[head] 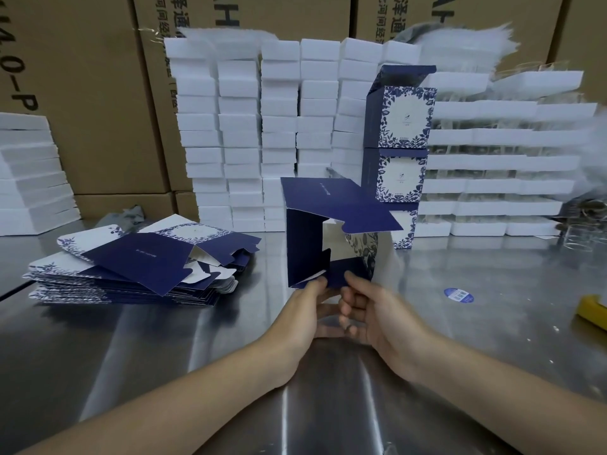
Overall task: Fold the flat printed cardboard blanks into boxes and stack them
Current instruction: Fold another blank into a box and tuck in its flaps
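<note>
Grip: left hand (pixel 305 305) and right hand (pixel 374 313) both clamp the near flaps of the box (pixel 328 205), thumbs on top and fingers curled beneath.
Box: opened into a tube at mid-table (pixel 492 339), its open end turned toward the person, probably so the flaps can be seen while they are tucked. Whether it touches the table is unclear.
Flaps: a side flap and a notched one hang loose, so this end is not yet closed. Locking it looks like the step in hand.
Blanks (pixel 138 267): piled flat at the left, near the left hand, handy for the next pick.
Stack (pixel 405 116): three finished boxes stand one on another at the back right, against white trays (pixel 282 126) and away from the working spot. The top lid flap is up.
Risk: a flap forced askew could crease.
</note>
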`<action>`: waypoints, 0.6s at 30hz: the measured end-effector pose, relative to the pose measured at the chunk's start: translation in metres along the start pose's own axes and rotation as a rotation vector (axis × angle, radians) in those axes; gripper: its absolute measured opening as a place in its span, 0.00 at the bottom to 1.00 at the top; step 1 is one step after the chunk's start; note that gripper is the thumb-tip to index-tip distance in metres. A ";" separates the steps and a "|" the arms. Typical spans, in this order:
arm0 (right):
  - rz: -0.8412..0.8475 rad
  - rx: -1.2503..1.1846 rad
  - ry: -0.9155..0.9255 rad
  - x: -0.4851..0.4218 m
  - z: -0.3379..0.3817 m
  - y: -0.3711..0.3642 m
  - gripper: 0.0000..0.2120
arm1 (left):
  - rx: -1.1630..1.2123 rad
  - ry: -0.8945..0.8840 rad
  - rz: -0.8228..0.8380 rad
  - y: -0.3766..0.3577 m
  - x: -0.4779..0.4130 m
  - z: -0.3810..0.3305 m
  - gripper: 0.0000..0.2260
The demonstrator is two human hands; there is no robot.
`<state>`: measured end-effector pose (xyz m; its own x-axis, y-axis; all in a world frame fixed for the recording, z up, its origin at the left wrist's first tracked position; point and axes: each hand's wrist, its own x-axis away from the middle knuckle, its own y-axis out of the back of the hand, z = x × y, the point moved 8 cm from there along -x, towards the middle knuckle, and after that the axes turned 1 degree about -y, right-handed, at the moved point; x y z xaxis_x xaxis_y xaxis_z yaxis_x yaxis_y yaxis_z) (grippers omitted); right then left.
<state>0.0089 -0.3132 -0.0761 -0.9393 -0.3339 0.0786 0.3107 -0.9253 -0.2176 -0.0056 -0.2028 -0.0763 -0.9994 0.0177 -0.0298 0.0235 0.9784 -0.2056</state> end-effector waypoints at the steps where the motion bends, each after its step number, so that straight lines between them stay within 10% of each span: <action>1: -0.025 -0.007 0.006 -0.001 0.001 0.003 0.20 | 0.019 0.012 -0.012 0.001 0.000 0.001 0.17; 18: -0.189 0.085 0.130 0.000 0.017 0.019 0.22 | -0.037 -0.037 -0.053 0.007 -0.002 -0.003 0.20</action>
<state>0.0171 -0.3337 -0.0633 -0.9910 -0.1329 -0.0169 0.1339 -0.9827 -0.1282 -0.0037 -0.1955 -0.0749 -0.9975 -0.0411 -0.0566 -0.0309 0.9847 -0.1715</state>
